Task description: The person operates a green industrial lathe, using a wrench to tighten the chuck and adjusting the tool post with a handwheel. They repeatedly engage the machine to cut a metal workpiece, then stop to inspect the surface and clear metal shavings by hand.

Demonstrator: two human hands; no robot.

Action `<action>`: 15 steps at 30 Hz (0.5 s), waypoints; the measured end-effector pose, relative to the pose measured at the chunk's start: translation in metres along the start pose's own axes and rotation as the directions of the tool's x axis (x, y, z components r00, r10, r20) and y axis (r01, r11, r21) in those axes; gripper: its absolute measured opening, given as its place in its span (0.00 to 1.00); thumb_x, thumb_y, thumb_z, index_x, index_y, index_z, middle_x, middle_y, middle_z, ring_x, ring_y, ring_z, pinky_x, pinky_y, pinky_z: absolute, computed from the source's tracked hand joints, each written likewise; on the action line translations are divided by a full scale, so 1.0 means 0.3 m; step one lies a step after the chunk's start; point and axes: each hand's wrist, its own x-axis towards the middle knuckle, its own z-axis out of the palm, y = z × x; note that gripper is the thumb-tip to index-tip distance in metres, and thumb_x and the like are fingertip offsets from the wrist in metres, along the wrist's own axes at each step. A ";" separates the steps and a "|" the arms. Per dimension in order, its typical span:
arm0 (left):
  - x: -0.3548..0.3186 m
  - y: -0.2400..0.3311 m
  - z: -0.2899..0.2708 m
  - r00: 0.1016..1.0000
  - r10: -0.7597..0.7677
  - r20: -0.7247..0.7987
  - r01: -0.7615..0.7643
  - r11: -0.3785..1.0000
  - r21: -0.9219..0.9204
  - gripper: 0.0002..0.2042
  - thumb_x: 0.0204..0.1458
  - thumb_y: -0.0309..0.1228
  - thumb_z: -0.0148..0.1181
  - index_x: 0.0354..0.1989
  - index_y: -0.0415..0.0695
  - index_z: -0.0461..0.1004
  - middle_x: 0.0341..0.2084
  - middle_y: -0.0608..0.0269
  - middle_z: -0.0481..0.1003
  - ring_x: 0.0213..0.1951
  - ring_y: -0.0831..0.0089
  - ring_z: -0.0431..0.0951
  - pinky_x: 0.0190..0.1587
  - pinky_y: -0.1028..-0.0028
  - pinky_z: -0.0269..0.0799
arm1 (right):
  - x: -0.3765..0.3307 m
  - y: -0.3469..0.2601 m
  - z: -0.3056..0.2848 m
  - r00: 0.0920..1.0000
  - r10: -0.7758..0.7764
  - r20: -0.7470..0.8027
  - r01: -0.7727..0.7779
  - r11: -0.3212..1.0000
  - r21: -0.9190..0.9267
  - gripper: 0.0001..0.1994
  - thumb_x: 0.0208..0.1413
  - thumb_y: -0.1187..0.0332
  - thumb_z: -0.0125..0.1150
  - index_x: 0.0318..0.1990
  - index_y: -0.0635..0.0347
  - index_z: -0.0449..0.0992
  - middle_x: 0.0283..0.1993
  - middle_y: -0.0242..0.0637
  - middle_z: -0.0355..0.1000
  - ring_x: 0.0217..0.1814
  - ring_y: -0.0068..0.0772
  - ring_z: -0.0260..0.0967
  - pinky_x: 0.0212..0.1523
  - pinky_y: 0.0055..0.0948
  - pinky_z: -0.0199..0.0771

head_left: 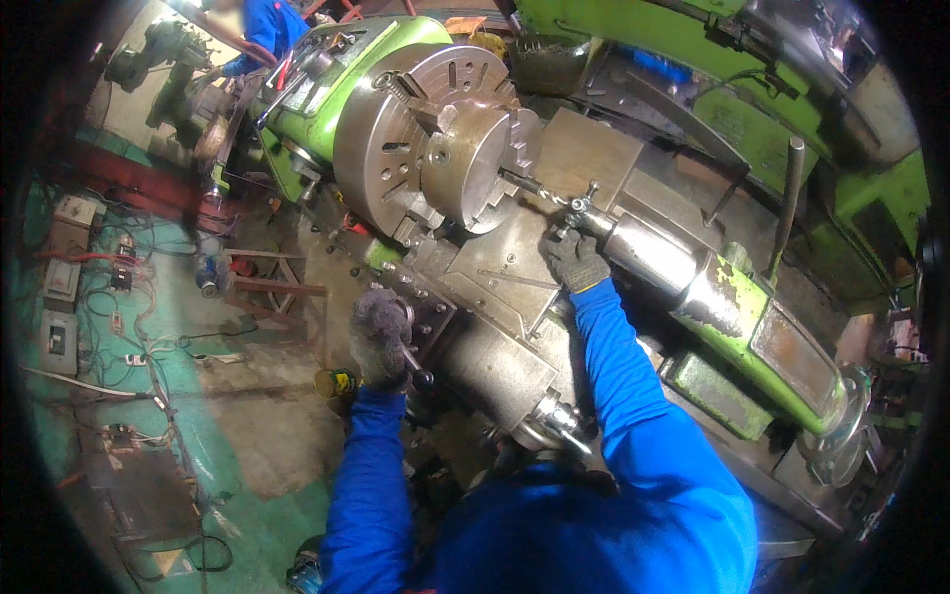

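My left hand (380,339), in a grey knit glove, curls over a handwheel mostly hidden beneath it. A crank handle (414,364) with a dark knob sticks out beside the fingers. My right hand (578,259), in a darker glove, closes around the metal drill holder (584,216) at the front of the tailstock quill (651,249); its fingertips are partly hidden. From the holder a fluted drill bit (550,196) points toward a round steel workpiece (475,163). Jaws hold that workpiece on the large lathe faceplate (381,148). The drill's tip is hard to make out.
Below the drill lies the lathe carriage (495,366), with a small lever (562,428) at its near end. The green tailstock (762,337) extends right. An upright bar (789,198) rises behind it. Electrical boxes (61,282) and loose cables lie left. Another person's blue sleeve (272,28) shows far left.
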 end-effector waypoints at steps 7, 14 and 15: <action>-0.021 0.020 -0.017 0.997 -0.061 0.037 0.065 0.993 -0.103 0.14 0.64 0.35 0.57 0.52 0.38 0.72 0.40 0.63 0.76 0.35 0.78 0.76 0.33 0.78 0.74 | 0.126 0.074 -0.211 0.768 -0.210 0.605 0.506 -0.379 -0.775 0.16 0.72 0.65 0.40 0.62 0.55 0.69 0.61 0.47 0.69 0.64 0.45 0.66 0.63 0.45 0.70; -0.011 -0.084 -0.045 0.938 0.312 0.153 -0.346 0.884 0.314 0.11 0.66 0.31 0.53 0.49 0.37 0.74 0.42 0.62 0.75 0.41 0.75 0.77 0.41 0.75 0.76 | 0.091 0.050 -0.106 0.811 -0.097 0.576 0.482 -0.445 -0.754 0.17 0.73 0.64 0.40 0.62 0.59 0.69 0.60 0.48 0.69 0.63 0.46 0.67 0.64 0.43 0.70; -0.004 -0.089 -0.052 0.897 0.399 0.193 -0.443 0.824 0.354 0.11 0.65 0.31 0.54 0.49 0.38 0.74 0.43 0.61 0.76 0.43 0.74 0.77 0.43 0.74 0.76 | 0.082 0.048 -0.072 0.794 -0.115 0.596 0.502 -0.428 -0.752 0.17 0.72 0.64 0.42 0.61 0.59 0.70 0.60 0.51 0.69 0.61 0.47 0.69 0.63 0.44 0.72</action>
